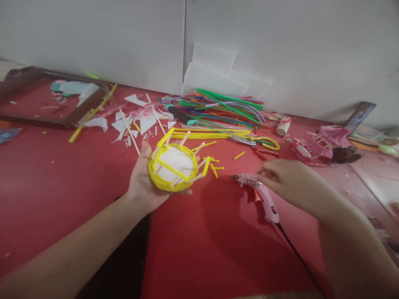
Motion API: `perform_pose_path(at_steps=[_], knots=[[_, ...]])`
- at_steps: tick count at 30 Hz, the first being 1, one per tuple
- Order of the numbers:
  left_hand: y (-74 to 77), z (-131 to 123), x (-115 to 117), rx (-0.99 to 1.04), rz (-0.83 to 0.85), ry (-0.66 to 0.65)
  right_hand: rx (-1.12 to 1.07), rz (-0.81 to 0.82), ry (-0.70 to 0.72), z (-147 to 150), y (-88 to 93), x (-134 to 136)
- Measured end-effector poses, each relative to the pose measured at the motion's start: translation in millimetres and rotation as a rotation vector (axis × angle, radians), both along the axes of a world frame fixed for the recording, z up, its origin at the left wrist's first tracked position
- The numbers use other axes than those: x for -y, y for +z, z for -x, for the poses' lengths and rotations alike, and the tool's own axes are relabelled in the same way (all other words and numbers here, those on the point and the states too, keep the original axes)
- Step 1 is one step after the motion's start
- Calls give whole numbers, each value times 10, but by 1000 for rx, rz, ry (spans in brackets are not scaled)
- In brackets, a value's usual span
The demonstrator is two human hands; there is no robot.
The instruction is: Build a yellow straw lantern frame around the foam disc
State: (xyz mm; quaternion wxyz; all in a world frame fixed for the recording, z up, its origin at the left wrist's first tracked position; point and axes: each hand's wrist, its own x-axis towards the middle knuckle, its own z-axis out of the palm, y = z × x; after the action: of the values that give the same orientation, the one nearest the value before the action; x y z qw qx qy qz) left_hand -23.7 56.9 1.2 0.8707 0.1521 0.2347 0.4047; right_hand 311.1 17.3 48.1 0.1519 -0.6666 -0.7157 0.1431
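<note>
On my left hand [140, 176] rests a small round craft piece [173, 170], with my thumb at its side and my fingers beneath it. It has a white base, a fuzzy yellow pipe-cleaner rim, several short wooden sticks standing around it, and a yellow strip across. My right hand [280, 178] is closed, its fingers curled just above the pink glue gun [264, 199]; what they hold, if anything, is hidden. The glue gun lies on its side on the red table, nozzle pointing left. Between the craft piece and the gun are short cut yellow pieces [239, 155].
Scissors [268, 143] with yellow handles and red-handled pliers [268, 153] lie behind the glue gun. Colored pipe cleaners [218, 108] are piled near the wall. White scraps [148, 123], a brown frame [34, 120] and a pink craft piece [327, 141] surround the work area.
</note>
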Motion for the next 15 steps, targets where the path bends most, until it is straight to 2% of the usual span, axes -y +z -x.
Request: perform_pose_path(at_steps=[3,7,11,15], knots=[[-37,12,1,5,-16,-1,152,-49,208,381,96,-384],[-49,28,2,13,-45,-9,182,96,418,765,20,-827],[-31,21,-1,59,-44,-34,157,188,549,936,-119,-975],[-26,3,-8,53,-1,-76,125,193,537,955,-138,-974]])
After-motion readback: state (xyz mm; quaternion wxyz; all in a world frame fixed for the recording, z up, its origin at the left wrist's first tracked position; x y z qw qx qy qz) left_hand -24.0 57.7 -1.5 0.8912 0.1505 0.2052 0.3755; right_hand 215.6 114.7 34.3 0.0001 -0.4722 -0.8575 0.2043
